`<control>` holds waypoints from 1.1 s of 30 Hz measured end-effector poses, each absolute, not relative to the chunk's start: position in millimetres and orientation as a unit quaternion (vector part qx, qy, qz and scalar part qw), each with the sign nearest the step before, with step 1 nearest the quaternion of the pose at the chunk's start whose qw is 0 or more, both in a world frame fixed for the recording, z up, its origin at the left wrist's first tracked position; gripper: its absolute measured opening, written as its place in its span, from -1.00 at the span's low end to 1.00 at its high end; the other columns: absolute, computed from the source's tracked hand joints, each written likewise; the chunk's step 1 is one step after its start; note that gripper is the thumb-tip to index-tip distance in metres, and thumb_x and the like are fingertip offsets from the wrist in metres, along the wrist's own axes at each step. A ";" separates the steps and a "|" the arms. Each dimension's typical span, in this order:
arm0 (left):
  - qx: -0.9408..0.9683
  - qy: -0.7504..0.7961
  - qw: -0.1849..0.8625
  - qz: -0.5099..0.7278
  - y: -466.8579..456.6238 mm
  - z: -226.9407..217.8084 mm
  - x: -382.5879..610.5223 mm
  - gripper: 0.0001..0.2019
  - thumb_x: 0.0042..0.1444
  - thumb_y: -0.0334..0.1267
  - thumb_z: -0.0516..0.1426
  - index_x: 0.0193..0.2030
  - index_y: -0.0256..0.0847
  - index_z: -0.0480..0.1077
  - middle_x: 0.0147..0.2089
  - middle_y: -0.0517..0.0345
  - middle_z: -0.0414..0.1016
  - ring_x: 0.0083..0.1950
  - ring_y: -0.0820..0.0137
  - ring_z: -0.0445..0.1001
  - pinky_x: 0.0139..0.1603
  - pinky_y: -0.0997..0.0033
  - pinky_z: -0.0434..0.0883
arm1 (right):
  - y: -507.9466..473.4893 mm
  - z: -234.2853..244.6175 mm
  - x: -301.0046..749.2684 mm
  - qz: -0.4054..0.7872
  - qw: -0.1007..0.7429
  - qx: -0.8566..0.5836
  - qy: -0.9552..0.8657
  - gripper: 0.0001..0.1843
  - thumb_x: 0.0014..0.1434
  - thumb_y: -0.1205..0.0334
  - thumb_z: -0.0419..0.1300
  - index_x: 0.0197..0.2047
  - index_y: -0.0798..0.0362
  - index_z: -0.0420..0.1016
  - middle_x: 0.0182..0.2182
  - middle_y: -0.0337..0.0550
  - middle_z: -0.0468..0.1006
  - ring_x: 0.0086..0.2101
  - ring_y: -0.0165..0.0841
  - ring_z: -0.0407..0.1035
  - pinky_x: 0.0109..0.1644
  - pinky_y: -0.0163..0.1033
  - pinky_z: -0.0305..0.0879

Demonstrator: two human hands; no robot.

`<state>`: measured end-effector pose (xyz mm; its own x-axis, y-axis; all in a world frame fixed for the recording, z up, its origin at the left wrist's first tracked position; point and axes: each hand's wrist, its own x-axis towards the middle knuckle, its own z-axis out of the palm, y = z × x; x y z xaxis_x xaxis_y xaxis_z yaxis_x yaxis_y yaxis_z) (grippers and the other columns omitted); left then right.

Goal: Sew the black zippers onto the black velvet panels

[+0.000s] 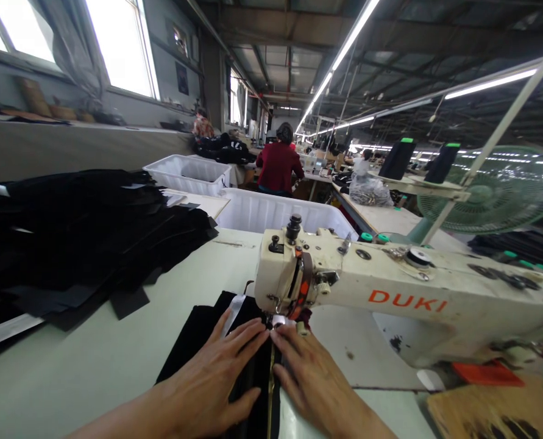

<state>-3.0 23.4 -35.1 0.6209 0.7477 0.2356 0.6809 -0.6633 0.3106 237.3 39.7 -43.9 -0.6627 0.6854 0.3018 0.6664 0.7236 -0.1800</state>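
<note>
My left hand lies with its fingers stretched out on a piece of black fabric, just in front of the needle area of a white sewing machine. My right hand rests on the fabric's right edge, fingers extended, fingertips close to the left ones under the machine head. Between the hands runs a narrow gold strip that resembles zipper teeth. A white strip lies on the fabric beyond my left fingers. The needle point is hidden.
A heap of black fabric pieces covers the table's left side. White plastic bins stand behind the machine. Thread cones and a green fan are at right. A person in dark red sits farther ahead.
</note>
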 end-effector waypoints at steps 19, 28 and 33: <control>0.899 0.413 0.069 0.129 -10.1 -24.0 4.5 -0.45 0.43 -0.11 -0.05 0.48 -0.10 -0.07 0.49 0.00 -0.01 0.49 0.08 -0.11 0.39 -0.34 -0.24 | 6.4 -29.6 237.6 0.062 0.185 -0.398 -0.896 -0.49 0.27 0.43 0.00 0.28 0.12 0.31 0.25 0.01 0.35 0.23 -0.15 0.21 0.31 0.06 0.21; 0.892 0.393 0.138 0.177 -86.4 -34.3 -2.0 -0.39 0.27 -0.45 0.00 0.44 -0.08 0.07 0.43 0.12 0.15 0.44 0.21 0.10 0.44 -0.08 -0.10 | -103.0 -54.4 236.1 0.081 0.253 -0.352 -0.897 -0.24 0.04 0.53 0.05 0.35 0.21 0.15 0.28 0.18 0.26 0.28 -0.06 0.10 0.34 0.19 0.07; 0.720 0.529 0.375 0.248 -65.4 17.9 -16.4 -0.58 0.40 0.00 -0.07 0.19 -0.06 0.45 0.14 0.20 0.53 0.18 0.16 0.46 0.25 0.19 0.34 | -71.8 -36.5 250.2 0.269 0.398 -0.428 -0.766 -0.72 0.37 0.20 0.06 -0.29 0.06 0.54 -0.26 -0.12 0.57 -0.22 -0.30 0.44 -0.13 -0.23 0.41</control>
<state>-16.4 -65.4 17.9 0.3168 0.9476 -0.0402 0.5759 -0.1586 0.8020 250.2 -71.8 -36.5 -0.3165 0.8697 0.3786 0.4423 0.4884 -0.7522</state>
